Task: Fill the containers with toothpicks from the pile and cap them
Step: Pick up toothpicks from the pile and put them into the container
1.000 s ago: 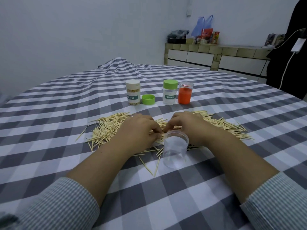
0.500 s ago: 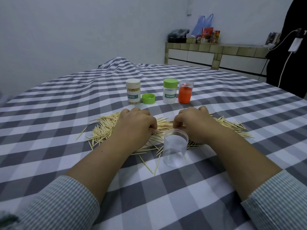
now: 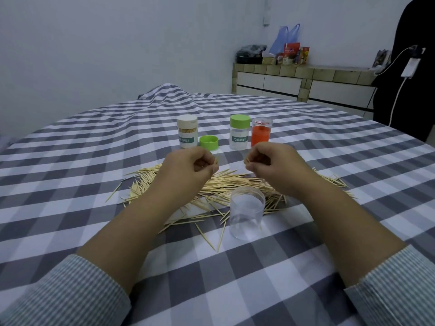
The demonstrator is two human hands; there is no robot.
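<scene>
A pile of toothpicks (image 3: 226, 187) lies spread on the checked tablecloth. An empty clear container (image 3: 246, 216) stands upright at the pile's near edge. My left hand (image 3: 188, 170) hovers above the pile with its fingers curled, pinching a few toothpicks. My right hand (image 3: 275, 163) is raised beside it and pinches a small bunch of toothpicks too. Behind the hands stand a white-capped container (image 3: 187, 134) filled with toothpicks, a loose green cap (image 3: 209, 142), a green-capped container (image 3: 239, 132) and a clear container with an orange insert (image 3: 261, 132).
The checked tablecloth (image 3: 94, 161) covers the whole table and bunches up at the far side. A tiled counter (image 3: 303, 85) with bags and boxes stands at the back right. A dark garment and a white charger cable (image 3: 397, 95) hang at the right edge.
Both hands have lifted off the pile and moved away from me, each now pinching toothpicks in the air. The clear container has not moved.
</scene>
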